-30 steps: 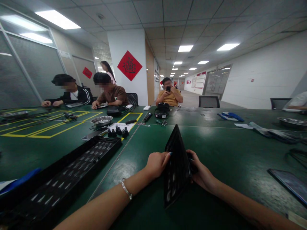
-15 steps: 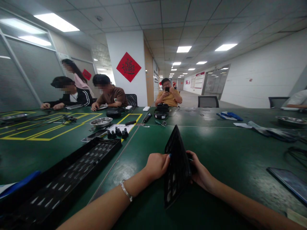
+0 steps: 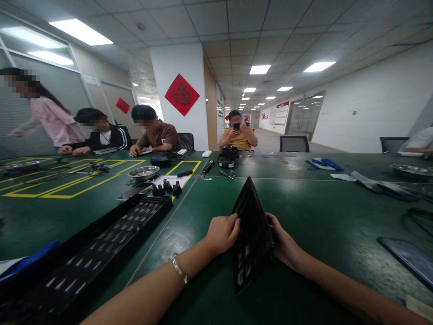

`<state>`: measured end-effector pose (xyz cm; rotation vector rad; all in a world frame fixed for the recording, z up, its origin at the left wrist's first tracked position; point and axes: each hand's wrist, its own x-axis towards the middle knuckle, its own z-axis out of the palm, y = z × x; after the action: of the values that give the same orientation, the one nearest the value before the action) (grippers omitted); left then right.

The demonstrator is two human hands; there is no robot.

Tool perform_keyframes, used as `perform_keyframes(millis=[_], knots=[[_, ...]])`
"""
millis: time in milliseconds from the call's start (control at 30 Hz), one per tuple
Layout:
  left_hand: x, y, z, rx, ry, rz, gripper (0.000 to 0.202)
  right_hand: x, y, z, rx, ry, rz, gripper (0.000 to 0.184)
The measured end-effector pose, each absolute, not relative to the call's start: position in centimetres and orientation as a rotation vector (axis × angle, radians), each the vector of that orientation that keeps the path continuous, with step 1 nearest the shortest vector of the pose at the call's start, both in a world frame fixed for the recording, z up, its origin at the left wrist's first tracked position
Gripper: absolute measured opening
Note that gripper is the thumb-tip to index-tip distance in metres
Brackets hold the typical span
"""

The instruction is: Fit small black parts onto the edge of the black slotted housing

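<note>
A flat black panel (image 3: 253, 243), with rows of openings and a few pale patches low on its face, stands tilted on edge above the green table. My left hand (image 3: 221, 232) is closed against the panel's left face, thumb pressed on it; whatever its fingertips pinch is hidden. On the opposite side, my right hand (image 3: 282, 239) grips the panel, its fingers partly concealed behind it. To the left lies a long black tray (image 3: 169, 205) with rows of small pale pointed pieces. Several black cone-shaped parts (image 3: 168, 186) stand beyond its far end.
The green table (image 3: 199, 203) carries a metal bowl (image 3: 144, 172), a black cylinder (image 3: 208, 167), black headgear (image 3: 227, 159) and, at right, a phone (image 3: 402, 255) and cloth (image 3: 375, 184). People sit across the table (image 3: 158, 135); another person (image 3: 56, 117) walks at far left.
The panel has turned slightly, and my right fingers have slipped further behind it. My left hand stays nearly in place. The person in pink has moved left.
</note>
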<state>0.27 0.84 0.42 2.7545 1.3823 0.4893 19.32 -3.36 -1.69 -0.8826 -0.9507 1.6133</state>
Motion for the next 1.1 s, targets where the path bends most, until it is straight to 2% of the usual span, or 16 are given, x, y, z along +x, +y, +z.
perform_keyframes(millis=[200,567,867,1100], knots=[[0.1,1.0,0.2,2.801,1.351,0.534,0.033,19.5,-3.1,-2.0,-0.912,-0.945,1.614,0.049],[-0.1,1.1,-0.1,2.808,1.323,0.561,0.03,19.5,-3.2,-1.9,-0.87,-0.965,1.623,0.042],[0.0,1.3,-0.1,2.743,1.371,0.526,0.054,19.3,-3.3,-1.5,-0.91,-0.949,1.614,0.047],[0.1,1.3,0.0,2.748,1.33,0.549,0.044,19.3,-3.5,-1.2,-0.931,-0.942,1.595,0.047]])
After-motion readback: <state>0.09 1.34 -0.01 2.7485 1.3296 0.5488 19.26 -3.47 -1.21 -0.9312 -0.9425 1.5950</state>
